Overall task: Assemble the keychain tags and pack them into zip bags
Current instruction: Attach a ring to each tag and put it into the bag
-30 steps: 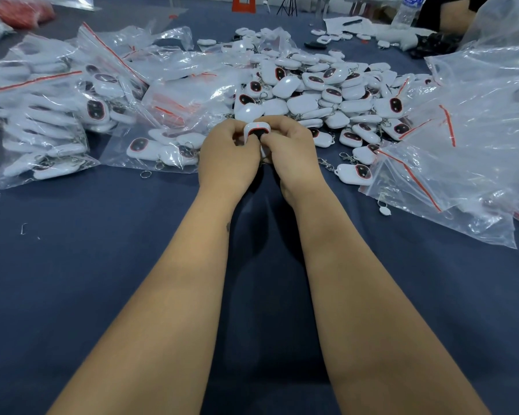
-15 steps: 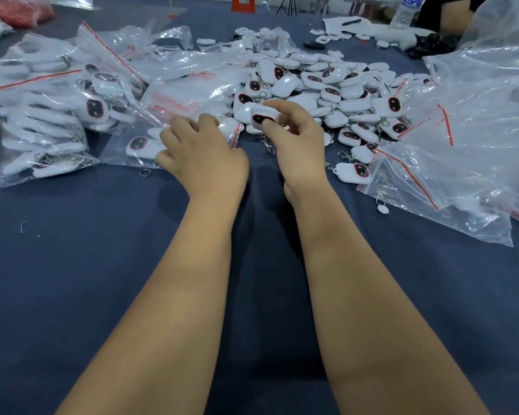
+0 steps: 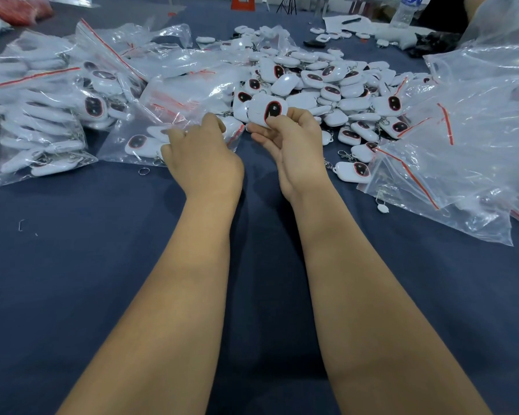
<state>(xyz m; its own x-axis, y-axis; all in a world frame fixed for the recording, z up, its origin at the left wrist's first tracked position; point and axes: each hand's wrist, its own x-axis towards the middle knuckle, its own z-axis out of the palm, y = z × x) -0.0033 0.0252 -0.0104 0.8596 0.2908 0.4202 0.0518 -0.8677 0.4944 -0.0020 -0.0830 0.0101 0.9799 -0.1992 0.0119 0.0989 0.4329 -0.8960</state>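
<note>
Head view. The right hand (image 3: 294, 148) pinches a white rounded plastic keychain tag with a black, red-rimmed oval face (image 3: 267, 110) between thumb and fingers, holding it raised just in front of the loose heap of similar white tags (image 3: 321, 85) that fills the far centre of the dark blue cloth-covered table (image 3: 72, 265). The left hand (image 3: 204, 157) rests on a clear zip bag with a red seal strip (image 3: 162, 127), just left of the held tag; its fingers curl onto the plastic, but whether they grip the film or merely press it cannot be told. This bag already holds a few tags. Filled zip bags (image 3: 42, 115) lie at far left; a pile of empty clear bags (image 3: 462, 130) lies at right. A loose metal split ring (image 3: 143, 171) sits on the cloth near the bag's near edge.

Judged step: inserting the held tag into the bag. Risks: the mouth of the bag may not be open, since one hand alone controls thin, slippery film, so the tag could catch on the seal strip and drop. The tag's chain is not visible here; if it dangles it could snag the neighbouring heap or the bag edge.
</note>
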